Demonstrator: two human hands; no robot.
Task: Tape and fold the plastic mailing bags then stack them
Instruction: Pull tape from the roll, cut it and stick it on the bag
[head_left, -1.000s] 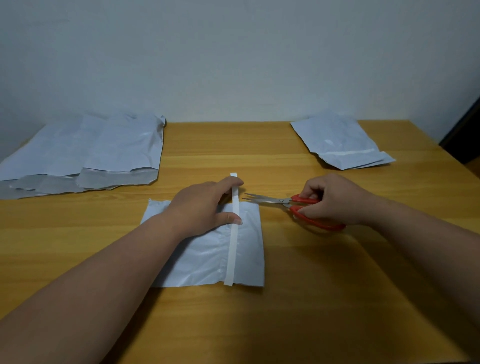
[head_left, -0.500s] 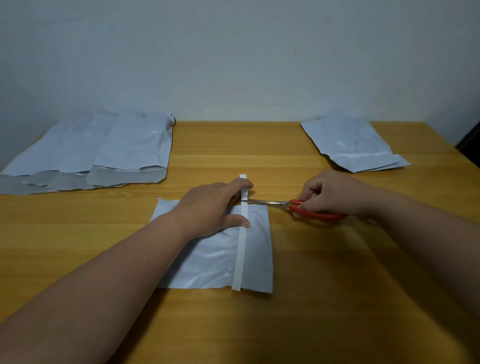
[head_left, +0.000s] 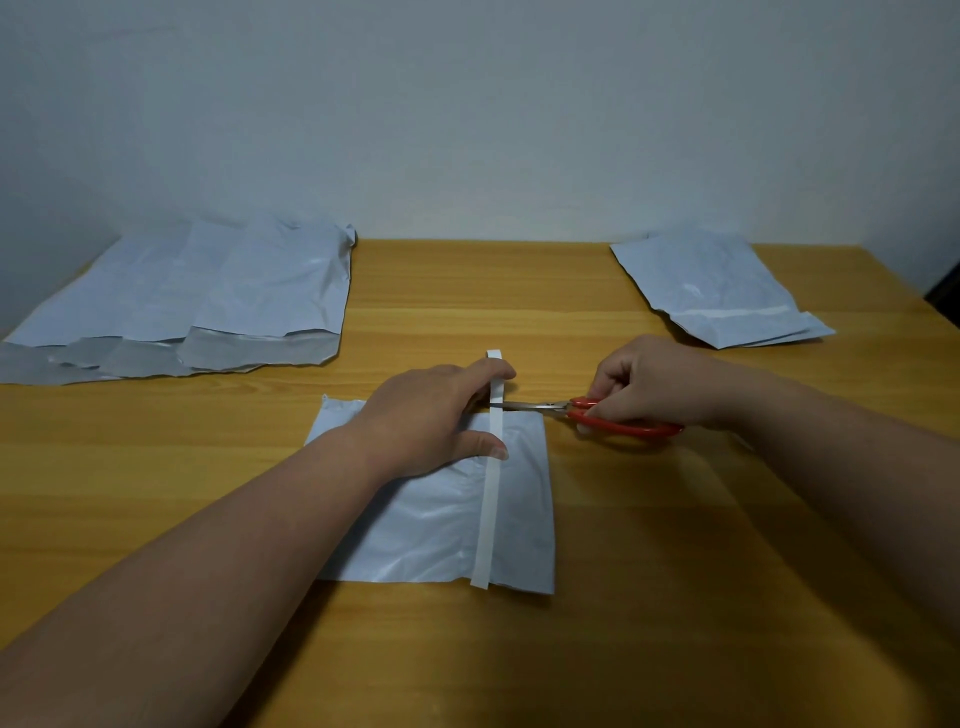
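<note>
Folded mailing bag (head_left: 441, 514) lies flat on the table (head_left: 675, 597), under and just in front of the left hand (head_left: 436, 421). I read it as thin, light plastic film: limp, slick, creased, likely to slide or spring open unless pinned. A tape strip (head_left: 491, 493) runs across it from near edge to far edge, with a loose tail sticking up past the bag's far edge, beside the left fingertips.

Left hand lies spread on the bag, fingers fairly straight, palm pressing down; forefinger and thumb sit against the tape on either side of the cut line. That seems the right hold: flat pressure close to the tape, not a pinch on the film.

Right hand (head_left: 649, 384) is curled round the red handles of the scissors (head_left: 587, 413). Blades reach leftward from that hand and meet the tape at the bag's far edge; I cannot tell whether the tail is severed.

Farther out: beyond the left hand, a spread of unfolded bags (head_left: 208, 296). Beyond the right hand, a small stack of finished bags (head_left: 722, 291).
</note>
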